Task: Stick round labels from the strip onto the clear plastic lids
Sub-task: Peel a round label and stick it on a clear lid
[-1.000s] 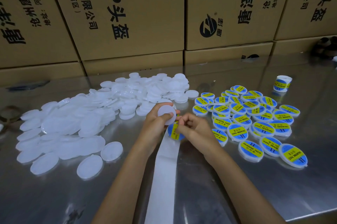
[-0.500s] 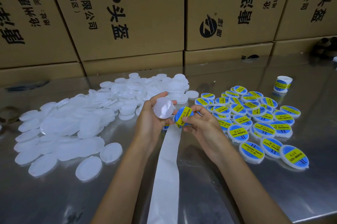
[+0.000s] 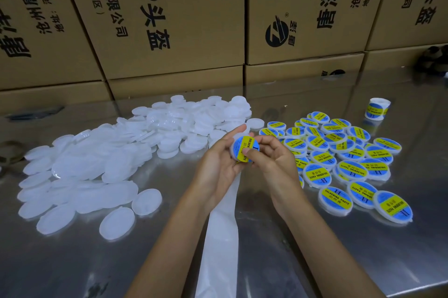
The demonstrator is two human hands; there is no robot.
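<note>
2 hands: both meet above the middle of the steel table (image 3: 315,261), together on 1 lid.
Left hand (image 3: 218,164): cradles the clear plastic lid (image 3: 233,152) from behind, fingers curled round its far rim, fingertips showing above it.
Right hand (image 3: 271,159): pinches the same lid from the right side, thumb pressed flat on the round label (image 3: 249,146).
Round label: blue with a yellow band and black print; it lies on the face of the held lid, its lower edge reaching the lid's rim.
Backing strip (image 3: 220,237): white, bare of labels where it shows, running from under the hands toward the near table edge, between the 2 forearms.
Unlabelled lids (image 3: 101,171): a wide, loose pile left of the hands, overlapping, reaching back almost to the boxes; the nearest ones lie single on the steel.
Labelled lids (image 3: 344,152): a cluster right of the hands, faces up, many overlapping; the closest sit just beside the right wrist.
Label roll (image 3: 377,109): stands alone beyond the labelled cluster, well apart from the hands.
Cardboard boxes (image 3: 169,18): a stacked wall along the table's far edge.
Open room: bare steel near the front edge, on either side of the forearms.
</note>
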